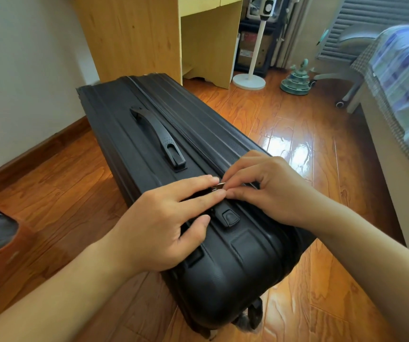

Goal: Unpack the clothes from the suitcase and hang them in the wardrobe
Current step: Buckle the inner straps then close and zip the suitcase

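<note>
On the wooden floor (260,114) beside the white wall, a black hard-shell suitcase (235,262) stands on its long edge, its carry handle (157,137) facing up and its zip line running along the top. By my judgement the task has barely begun: the case is fully shut, no clothes are in view, and nothing has been hung anywhere; the zip must be run round, the shell laid open, and every garment lifted out and put on a hanger. At the left, the left hand (159,225) lies flat over the near end of the case, wrist low, fingers straight and pressed down on the shell, the tips of the first two reaching to the small metal zip pull (220,185) and the thumb tucked near the lock button (230,217). It grips nothing; it looks to be steadying the case. To the right of it, the right hand (270,188) comes in from the far side with the wrist raised and the fingers curled, thumb and forefinger closing on the same zip pull, though the pinch itself is partly hidden, so I cannot be quite sure how firmly it is held. Farther right stand a pale wooden cabinet (134,38), a white fan stand (249,81) and the edge of a bed (400,77).
</note>
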{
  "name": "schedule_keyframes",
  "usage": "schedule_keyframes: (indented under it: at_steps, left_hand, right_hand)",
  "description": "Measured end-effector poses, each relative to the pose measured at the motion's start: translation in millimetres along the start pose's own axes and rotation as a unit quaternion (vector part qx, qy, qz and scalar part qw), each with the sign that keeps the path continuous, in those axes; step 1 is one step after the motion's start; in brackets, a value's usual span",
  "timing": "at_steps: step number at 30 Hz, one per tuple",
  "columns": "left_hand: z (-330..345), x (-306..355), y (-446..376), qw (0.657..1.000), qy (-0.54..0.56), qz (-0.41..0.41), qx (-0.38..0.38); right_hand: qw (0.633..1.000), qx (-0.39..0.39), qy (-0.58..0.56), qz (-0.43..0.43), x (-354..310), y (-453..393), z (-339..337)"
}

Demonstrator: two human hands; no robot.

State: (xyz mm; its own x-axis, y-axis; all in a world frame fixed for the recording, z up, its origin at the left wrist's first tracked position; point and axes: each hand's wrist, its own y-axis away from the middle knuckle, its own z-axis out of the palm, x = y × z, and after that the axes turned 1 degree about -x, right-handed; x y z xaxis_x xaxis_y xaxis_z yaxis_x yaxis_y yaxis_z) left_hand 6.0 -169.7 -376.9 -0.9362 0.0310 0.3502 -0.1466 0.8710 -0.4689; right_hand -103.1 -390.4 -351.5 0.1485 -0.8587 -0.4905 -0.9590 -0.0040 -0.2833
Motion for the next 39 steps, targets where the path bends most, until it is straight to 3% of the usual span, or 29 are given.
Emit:
schedule_keyframes:
  at_steps: [13,18,21,25,32,39]
  left_hand:
    - [4,0,1,1.0,0.002,0.017,0.009]
    - [5,-1,1,1.0,0.007,0.008,0.009]
    - [7,-2,1,1.0,0.007,0.013,0.017]
    - [8,-2,-1,1.0,0.007,0.014,0.02]
    - [7,-2,1,1.0,0.01,0.012,0.013]
    - [9,0,2,0.999,0.035,0.003,0.025]
  right_hand:
    - [0.999,0.014,0.012,-0.029,-3,1,1]
    - [0.997,0.054,-0.035,0.034,-14,16,-6]
    - [0.994,0.11,0.007,-0.002,-29,40,-1]
    - [0.994,0.081,0.057,-0.053,-40,63,12]
    - [0.981,0.153,0.108,-0.044,-47,68,37]
    - [0.981,0.162,0.101,-0.031,-51,62,40]
